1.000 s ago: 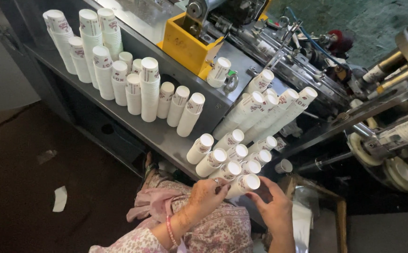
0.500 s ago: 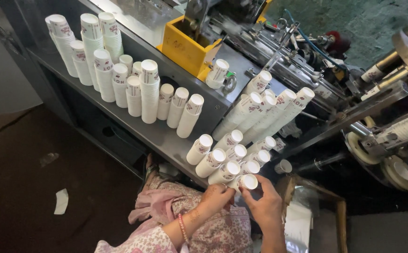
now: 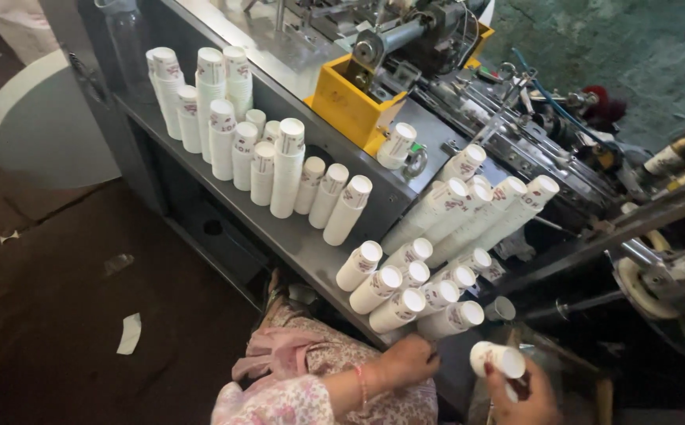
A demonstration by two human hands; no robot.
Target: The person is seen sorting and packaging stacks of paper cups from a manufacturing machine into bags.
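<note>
Nearest the camera, at the bottom edge, my right hand [image 3: 525,389] has its grip clamped around a short stack of white paper cups [image 3: 498,359], held on its side with the open mouths facing up and left. The lower part of this hand is cut off by the frame. To its left, my left hand [image 3: 407,360] rests at the near edge of the grey metal table [image 3: 279,232], fingers curled; whether that grip holds anything I cannot tell, since the fingertips are hidden under the edge and the cups above. A pink bracelet [image 3: 361,385] sits on that wrist, over a flowered sleeve.

Just beyond my hands, a cluster of lying cup stacks [image 3: 405,287] rests on the table, mouths toward me. Behind them, longer stacks [image 3: 468,208] lean against the machine. Farther left stand upright cup stacks [image 3: 224,130] in rows. At the back is a yellow box [image 3: 348,102] on the machine [image 3: 531,134], its rods and parts dark and hard to make out. A scrap of white paper [image 3: 129,333] lies on the floor at left.
</note>
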